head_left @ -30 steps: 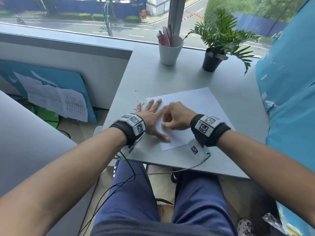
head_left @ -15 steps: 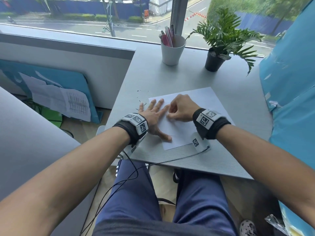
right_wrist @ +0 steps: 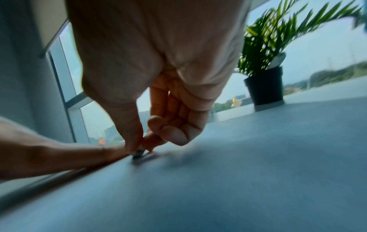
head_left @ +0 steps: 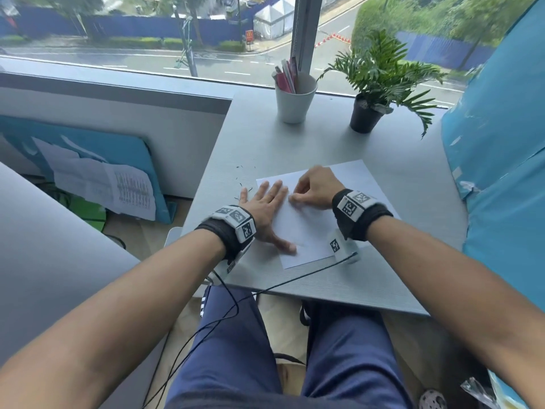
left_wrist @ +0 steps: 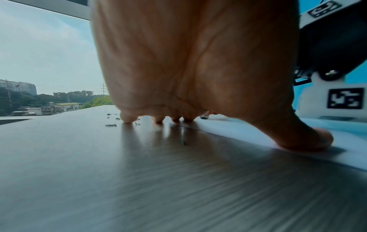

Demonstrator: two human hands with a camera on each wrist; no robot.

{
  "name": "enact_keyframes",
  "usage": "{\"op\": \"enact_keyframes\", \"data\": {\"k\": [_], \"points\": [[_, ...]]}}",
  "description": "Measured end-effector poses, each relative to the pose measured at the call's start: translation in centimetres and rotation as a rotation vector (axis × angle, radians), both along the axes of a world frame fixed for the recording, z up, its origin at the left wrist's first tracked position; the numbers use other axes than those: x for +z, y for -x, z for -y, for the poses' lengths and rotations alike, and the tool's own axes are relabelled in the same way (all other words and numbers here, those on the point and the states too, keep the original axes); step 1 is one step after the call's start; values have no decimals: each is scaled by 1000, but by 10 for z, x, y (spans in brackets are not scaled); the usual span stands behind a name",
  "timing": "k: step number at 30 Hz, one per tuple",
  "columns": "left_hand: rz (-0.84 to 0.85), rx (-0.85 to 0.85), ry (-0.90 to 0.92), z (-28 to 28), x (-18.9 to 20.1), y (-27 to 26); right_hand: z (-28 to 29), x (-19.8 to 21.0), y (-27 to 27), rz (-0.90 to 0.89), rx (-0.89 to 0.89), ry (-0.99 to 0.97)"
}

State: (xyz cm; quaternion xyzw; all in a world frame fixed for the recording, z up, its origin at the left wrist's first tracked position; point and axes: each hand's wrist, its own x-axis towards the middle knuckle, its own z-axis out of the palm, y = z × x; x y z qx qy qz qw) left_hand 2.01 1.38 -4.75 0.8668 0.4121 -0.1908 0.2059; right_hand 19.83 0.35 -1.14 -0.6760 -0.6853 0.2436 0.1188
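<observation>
Mid-trace, apparently: with left hand (head_left: pixel 265 203) spread flat on paper sheet (head_left: pixel 306 231) at near middle of table (head_left: pixel 324 137) and right hand (head_left: pixel 315 187) pinching dark stub (right_wrist: pixel 138 153) against sheet, steer stub round fingertips without shifting sheet.

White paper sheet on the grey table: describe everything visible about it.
The white paper sheet is plain and rectangular, with no marks visible. It lies flat on the grey table, turned askew to the table's edges. The left hand presses flat along its left edge, with the thumb on the sheet. The right hand, fingers curled, pinches a small dark stub whose tip touches the paper beside the left hand.
</observation>
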Motion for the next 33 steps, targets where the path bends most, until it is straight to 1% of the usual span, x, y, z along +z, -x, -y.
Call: {"op": "enact_keyframes", "data": {"k": [1,2,4,5,6,9,10,12,14,15,16,19,20,22,24,26,27,28,32,33], "points": [[-3,0,4,0,1,0,0,-1,2,-9,-9,-15],[-2,3,9,0,2,-1,5,-3,8,-17,24,-9],[6,8,0,0,1,-2,24,-7,27,-6,167,35],[4,7,-5,0,2,-2,29,-7,30,-6,210,52],[-1,7,1,1,2,-2,26,-6,27,5,202,62],[-16,5,-1,1,1,-1,4,1,8,11,19,4],[-19,5,-3,1,1,-1,3,1,7,15,-4,-22],[-17,8,-7,0,2,-2,12,-2,20,33,73,-43],[-19,4,-10,1,2,-3,29,-4,34,9,183,11],[-21,2,-7,2,3,-3,31,-4,32,-6,196,36],[-24,-2,-7,2,3,-2,29,-1,27,-20,162,39],[-31,-14,-34,0,-1,-1,21,13,-7,-65,-48,-20],[-28,-20,-42,-1,-1,0,22,17,-20,-39,-90,-32],[-13,-41,-48,-2,-1,2,32,19,-46,117,-132,0],[0,-65,-47,-1,1,4,48,14,-68,252,-145,106],[-14,-75,-61,-2,2,8,59,6,-81,258,-139,176],[-34,-67,-80,-2,3,9,64,4,-84,244,-136,175],[-57,-39,-101,-4,3,11,65,4,-85,233,-132,167],[-207,167,-222,-8,6,22,62,8,-81,231,-130,149],[-225,182,-256,-6,9,24,61,8,-80,233,-132,148]]}}
